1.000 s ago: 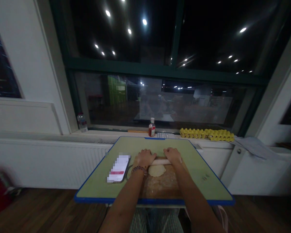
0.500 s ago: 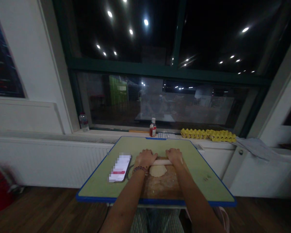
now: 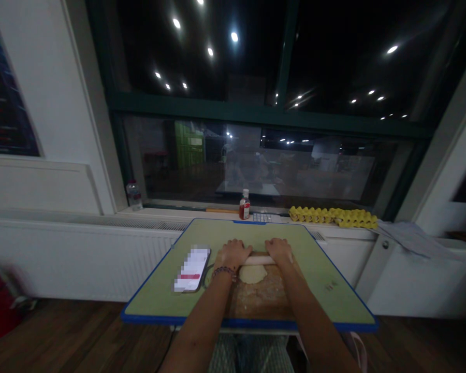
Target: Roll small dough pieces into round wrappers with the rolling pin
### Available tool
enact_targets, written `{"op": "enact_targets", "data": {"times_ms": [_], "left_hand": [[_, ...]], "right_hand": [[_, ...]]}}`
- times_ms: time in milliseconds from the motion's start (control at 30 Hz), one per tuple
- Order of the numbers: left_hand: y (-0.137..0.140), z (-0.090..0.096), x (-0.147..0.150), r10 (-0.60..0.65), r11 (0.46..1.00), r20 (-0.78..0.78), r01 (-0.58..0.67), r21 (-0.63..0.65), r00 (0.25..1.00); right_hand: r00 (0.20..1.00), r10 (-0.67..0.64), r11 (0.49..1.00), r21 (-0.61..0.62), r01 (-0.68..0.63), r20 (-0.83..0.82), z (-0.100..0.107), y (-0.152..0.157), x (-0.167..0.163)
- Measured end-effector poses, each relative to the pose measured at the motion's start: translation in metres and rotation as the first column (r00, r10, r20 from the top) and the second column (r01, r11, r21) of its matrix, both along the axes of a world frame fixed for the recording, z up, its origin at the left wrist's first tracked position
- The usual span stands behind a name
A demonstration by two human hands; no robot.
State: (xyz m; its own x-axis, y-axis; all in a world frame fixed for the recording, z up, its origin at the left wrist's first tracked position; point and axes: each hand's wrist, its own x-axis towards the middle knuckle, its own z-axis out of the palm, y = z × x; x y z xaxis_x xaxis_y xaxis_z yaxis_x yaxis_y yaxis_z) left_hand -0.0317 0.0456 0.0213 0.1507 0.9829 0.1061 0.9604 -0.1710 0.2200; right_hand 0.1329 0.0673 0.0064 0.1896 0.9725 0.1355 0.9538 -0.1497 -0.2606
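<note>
A pale rolling pin (image 3: 258, 260) lies crosswise over the far part of a wooden board (image 3: 262, 303). My left hand (image 3: 235, 253), with a beaded bracelet at the wrist, is closed over the pin's left end. Its right end is under my right hand (image 3: 280, 250), whose fingers curl over it. Just on the near side of the pin, a flat, roundish piece of dough (image 3: 253, 274) rests on the floured board. My palms hide both ends of the pin.
The board is on a green table (image 3: 159, 295) with a blue edge. A lit phone (image 3: 193, 269) lies left of my left hand. Along the windowsill stand a small bottle (image 3: 244, 205), a clear bottle (image 3: 134, 196) and yellow egg trays (image 3: 334, 216).
Almost nothing differs. Both hands stay on the rolling pin in nearly the same place, and the dough lies where it was.
</note>
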Motion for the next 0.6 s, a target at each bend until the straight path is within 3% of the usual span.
{"op": "enact_targets", "data": {"times_ms": [600], "left_hand": [[0.0011, -0.0010, 0.0010, 0.051, 0.998, -0.011, -0.051, 0.042, 0.999]], "right_hand": [[1.000, -0.016, 1.000, -0.007, 0.016, -0.011, 0.0022, -0.0024, -0.0013]]}}
